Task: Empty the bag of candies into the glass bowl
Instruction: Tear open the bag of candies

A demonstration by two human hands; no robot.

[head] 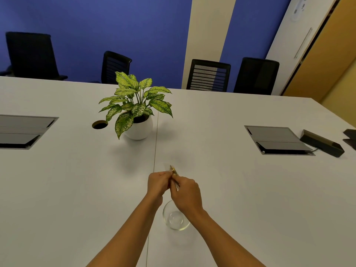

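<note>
A small clear bag of candies (174,171) with a golden glint at its top is pinched between both hands, held above the white table (77,189). My left hand (158,183) grips its left side and my right hand (185,193) grips its right side; most of the bag is hidden by the fingers. The glass bowl (176,220) stands on the table just below and nearer to me than the hands, partly covered by my right wrist. The bowl looks empty.
A potted plant (137,110) in a round white pot stands beyond the hands. A cable hole (99,124) lies left of it. Grey socket hatches (277,140) (21,132) sit at the right and left. A black box (321,142) lies far right. Chairs line the far edge.
</note>
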